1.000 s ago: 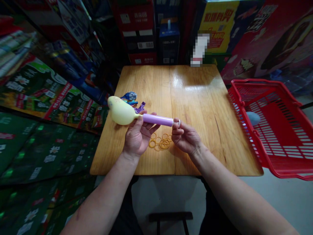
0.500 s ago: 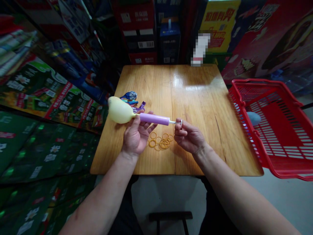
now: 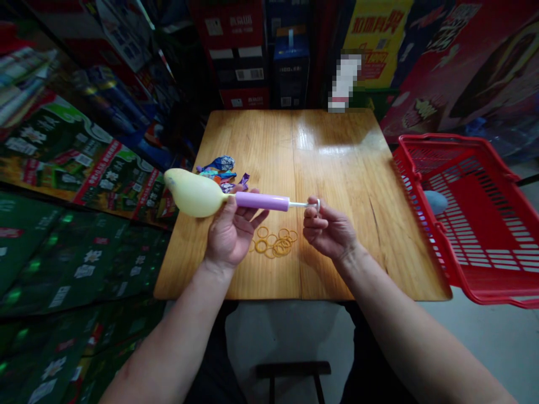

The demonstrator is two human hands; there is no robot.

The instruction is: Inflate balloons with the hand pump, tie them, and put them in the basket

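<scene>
A purple balloon pump (image 3: 263, 201) lies level above the table between my two hands. My left hand (image 3: 229, 233) is closed around its nozzle end, the thumb pinching the neck of a pale yellow balloon (image 3: 196, 193). That balloon is partly inflated, long and pear-shaped, and points left. My right hand (image 3: 330, 227) grips the white handle at the pump's other end, with part of the white rod drawn out. Below the pump, several yellow-brown rubber bands (image 3: 278, 244) lie in a loose pile. Flat balloons (image 3: 221, 164) in blue, purple and other colours lie behind the yellow one.
The wooden table (image 3: 337, 168) has a red plastic basket (image 3: 458, 280) at its right, with a blue-grey balloon (image 3: 435, 202) inside. Green cartons (image 3: 88, 264) are stacked close on the left. Boxes (image 3: 290, 67) stand behind the table. A dark stool (image 3: 293, 368) is below.
The yellow balloon has grown longer and fuller, reaching further left. My right hand has moved slightly right, drawing more of the pump's rod out. My left hand has shifted a little left.
</scene>
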